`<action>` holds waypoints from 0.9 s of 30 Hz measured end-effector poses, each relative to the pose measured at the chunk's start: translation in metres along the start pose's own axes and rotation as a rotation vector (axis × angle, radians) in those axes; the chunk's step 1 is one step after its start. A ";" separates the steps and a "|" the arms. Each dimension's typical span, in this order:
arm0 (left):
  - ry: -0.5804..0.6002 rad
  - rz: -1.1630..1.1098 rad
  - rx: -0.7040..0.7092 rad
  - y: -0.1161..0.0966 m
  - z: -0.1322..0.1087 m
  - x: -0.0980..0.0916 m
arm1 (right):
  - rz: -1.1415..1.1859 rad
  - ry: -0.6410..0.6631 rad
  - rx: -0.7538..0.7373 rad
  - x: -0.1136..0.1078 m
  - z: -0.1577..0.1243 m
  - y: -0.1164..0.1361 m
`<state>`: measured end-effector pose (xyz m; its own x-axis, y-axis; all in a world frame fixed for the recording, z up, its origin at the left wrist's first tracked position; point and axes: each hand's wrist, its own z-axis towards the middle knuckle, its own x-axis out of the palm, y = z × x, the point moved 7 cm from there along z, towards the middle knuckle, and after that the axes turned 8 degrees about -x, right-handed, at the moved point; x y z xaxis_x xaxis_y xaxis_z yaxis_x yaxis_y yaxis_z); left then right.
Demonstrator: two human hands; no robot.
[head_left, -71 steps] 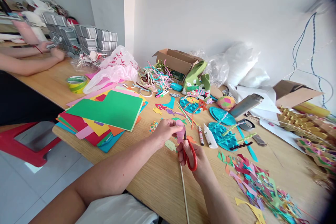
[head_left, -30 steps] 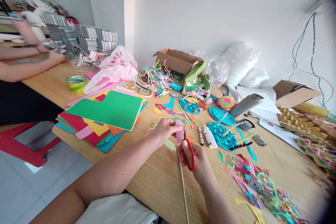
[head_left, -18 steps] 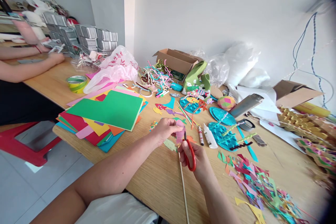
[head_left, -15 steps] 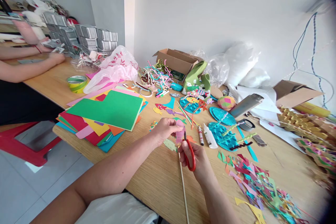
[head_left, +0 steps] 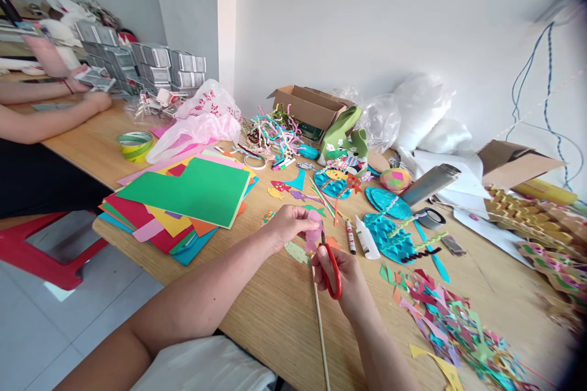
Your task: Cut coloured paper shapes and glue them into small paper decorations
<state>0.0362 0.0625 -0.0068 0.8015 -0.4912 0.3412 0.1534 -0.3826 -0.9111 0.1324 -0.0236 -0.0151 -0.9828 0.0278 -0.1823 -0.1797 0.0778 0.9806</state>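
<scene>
Between the fingertips of my left hand [head_left: 290, 229] is a small piece of pink-purple paper [head_left: 314, 227], partly hidden by the fingers. My right hand [head_left: 342, 275] is wrapped round red-handled scissors [head_left: 336, 278], their dark blades up against the paper's right edge. A thin wooden stick [head_left: 320, 324] runs along the table below my hands. Just beyond them lie paper fish, among them a red fish [head_left: 280, 186], a yellow fish [head_left: 275, 193] and a purple fish [head_left: 298, 195]. A pale green paper piece [head_left: 297, 252] rests under my hands.
Coloured sheets [head_left: 192, 192] are stacked to the left. A glue bottle [head_left: 367, 238], a marker [head_left: 351, 237] and blue discs [head_left: 389, 235] stand to the right, with paper scraps [head_left: 458, 317] nearer me. Another person's hands [head_left: 94, 98] hold a grey card piece at far left.
My hands and the scissors have barely moved; the pink-purple paper is turned very slightly. At far left, the other person's hands have shifted the grey card piece.
</scene>
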 end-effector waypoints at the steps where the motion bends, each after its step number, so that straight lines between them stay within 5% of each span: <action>1: 0.002 -0.001 0.001 0.000 0.000 0.000 | -0.005 0.002 0.001 0.000 0.000 0.000; 13: 0.030 -0.003 0.014 -0.006 -0.004 0.002 | -0.022 -0.014 -0.002 -0.002 0.000 -0.001; 23: 0.063 -0.019 0.006 -0.001 -0.004 0.009 | 0.065 -0.346 -0.287 -0.029 -0.002 0.021; 27: 0.123 0.055 0.005 0.006 -0.004 0.016 | 0.140 -0.370 -0.319 -0.029 -0.003 0.026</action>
<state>0.0478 0.0489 -0.0060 0.7320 -0.6037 0.3158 0.1142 -0.3483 -0.9304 0.1559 -0.0253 0.0158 -0.9282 0.3722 -0.0043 -0.1083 -0.2590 0.9598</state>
